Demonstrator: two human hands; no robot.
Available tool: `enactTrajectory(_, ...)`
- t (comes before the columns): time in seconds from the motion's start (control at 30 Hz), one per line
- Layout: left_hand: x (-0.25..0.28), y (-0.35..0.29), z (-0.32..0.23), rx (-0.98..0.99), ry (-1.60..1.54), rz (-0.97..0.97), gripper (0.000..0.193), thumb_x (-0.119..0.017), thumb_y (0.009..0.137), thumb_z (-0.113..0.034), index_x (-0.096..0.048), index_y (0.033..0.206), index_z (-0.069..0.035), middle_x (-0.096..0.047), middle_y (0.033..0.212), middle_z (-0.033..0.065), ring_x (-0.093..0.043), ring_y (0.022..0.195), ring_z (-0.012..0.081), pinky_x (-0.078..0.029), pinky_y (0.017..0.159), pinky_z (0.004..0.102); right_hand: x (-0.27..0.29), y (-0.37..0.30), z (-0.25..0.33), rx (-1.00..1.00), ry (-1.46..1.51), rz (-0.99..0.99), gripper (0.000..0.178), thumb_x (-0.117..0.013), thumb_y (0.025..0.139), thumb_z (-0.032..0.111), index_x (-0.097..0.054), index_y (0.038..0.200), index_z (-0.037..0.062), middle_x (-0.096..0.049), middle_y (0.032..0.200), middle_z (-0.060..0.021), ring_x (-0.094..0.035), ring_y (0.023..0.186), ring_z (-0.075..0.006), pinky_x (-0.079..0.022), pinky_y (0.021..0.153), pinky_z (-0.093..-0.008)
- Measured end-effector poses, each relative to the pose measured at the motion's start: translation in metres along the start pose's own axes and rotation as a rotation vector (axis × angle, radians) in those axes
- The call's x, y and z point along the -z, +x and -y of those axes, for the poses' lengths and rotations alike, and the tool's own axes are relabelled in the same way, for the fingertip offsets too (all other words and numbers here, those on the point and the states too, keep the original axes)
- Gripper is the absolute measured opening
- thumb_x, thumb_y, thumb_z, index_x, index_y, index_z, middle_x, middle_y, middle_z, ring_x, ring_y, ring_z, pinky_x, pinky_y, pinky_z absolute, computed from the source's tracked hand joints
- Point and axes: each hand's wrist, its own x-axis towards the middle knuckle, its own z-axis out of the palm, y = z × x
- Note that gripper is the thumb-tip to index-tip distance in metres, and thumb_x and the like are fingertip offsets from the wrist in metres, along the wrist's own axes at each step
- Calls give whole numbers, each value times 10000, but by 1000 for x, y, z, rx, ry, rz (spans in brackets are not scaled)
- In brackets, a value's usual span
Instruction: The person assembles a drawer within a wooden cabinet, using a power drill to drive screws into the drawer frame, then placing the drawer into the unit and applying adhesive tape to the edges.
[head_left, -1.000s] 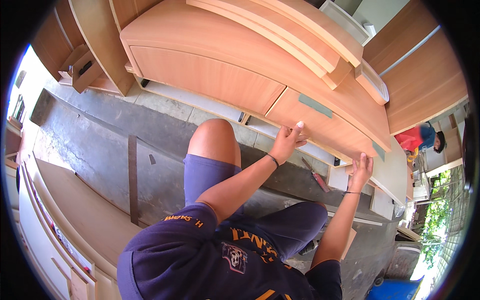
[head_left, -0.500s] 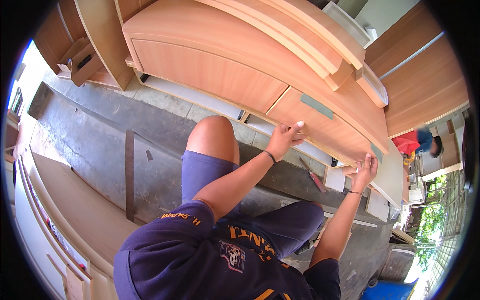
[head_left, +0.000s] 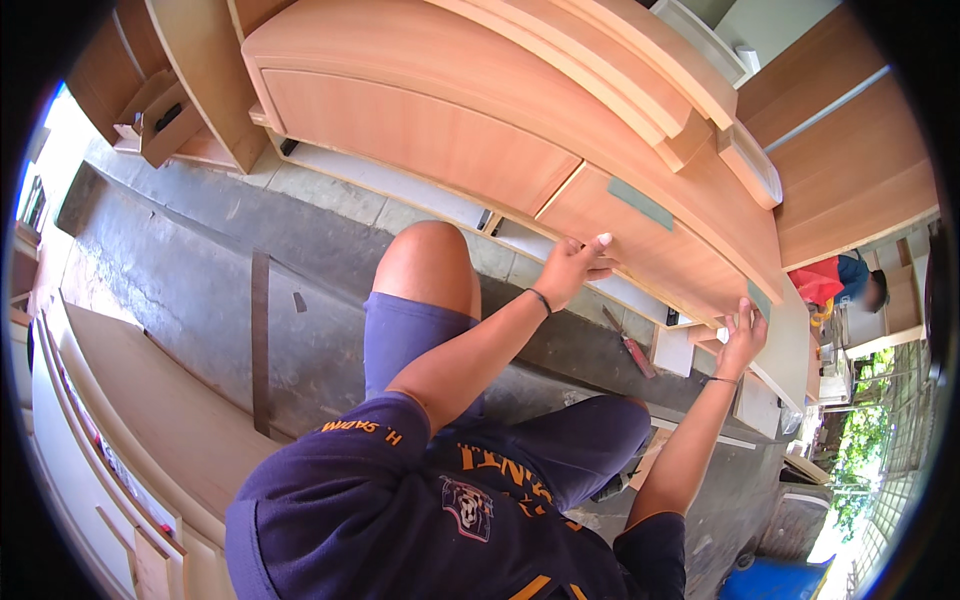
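Observation:
A long light-wood cabinet (head_left: 400,62) lies across the view before me, with two flat drawer fronts along its near side. My left hand (head_left: 576,270) is closed on the lower edge of the right drawer front (head_left: 625,235), thumb on the face and fingers curled at the edge. At the right end of the same front is my right hand (head_left: 743,338), its fingers up on the face and its thumb at the lower edge. Two strips of green tape, one of them the long strip (head_left: 640,203), stick along the joint above this front.
A red-handled screwdriver-like tool (head_left: 637,356) lies on the grey floor (head_left: 330,270) below the cabinet. Wooden panels (head_left: 150,390) are stacked at the left. Farther right, a person in red and blue (head_left: 840,280) is near other furniture. A blue object (head_left: 775,578) stands lower right.
My right hand has shifted slightly, its fingers reaching a little higher on the drawer front. My left hand keeps its place at the lower edge. The view has moved slightly.

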Motion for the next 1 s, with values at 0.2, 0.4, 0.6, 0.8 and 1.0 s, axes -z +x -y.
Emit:
enactTrajectory(0.2,-1,0,-2,-15,-15,-18,499,-562,887,-336,-504,1054,131,-590,1028,208,-623,940,284,-532,788,318,2,6,-4,6,7,26,406,-686,794,213,-528,1135,61,-542,1101,-50,-508,1046,-162,-416,868,-402)
enactTrajectory(0.4,-17,-9,-8,-46,-31,-175,497,-624,849,-307,-458,1074,104,-569,1034,185,-627,922,299,-545,732,294,7,7,-6,30,-30,48,395,-691,795,219,-536,1125,68,-541,1071,-15,-502,994,-126,-418,825,-345)
enactTrajectory(0.6,-13,-6,-7,-64,0,-165,513,-648,832,-298,-433,1071,101,-561,1005,181,-635,891,299,-550,711,296,5,7,-7,33,-8,20,404,-685,805,227,-536,1144,64,-552,1095,-32,-507,1033,-141,-425,838,-358)
enactTrajectory(0.8,-10,-8,-17,-50,29,-158,444,-652,830,-282,-488,1020,84,-584,969,158,-642,857,276,-545,737,310,-4,7,-3,-3,9,19,391,-662,820,209,-527,1154,57,-545,1136,-65,-512,1062,-164,-422,859,-388)
enactTrajectory(1.0,-19,-11,-17,-91,-9,-205,404,-655,827,-281,-521,1028,43,-604,960,128,-644,836,228,-536,711,302,-4,5,7,-11,-35,19,427,-670,805,214,-510,1151,20,-567,1080,-69,-534,1020,-176,-429,865,-392)
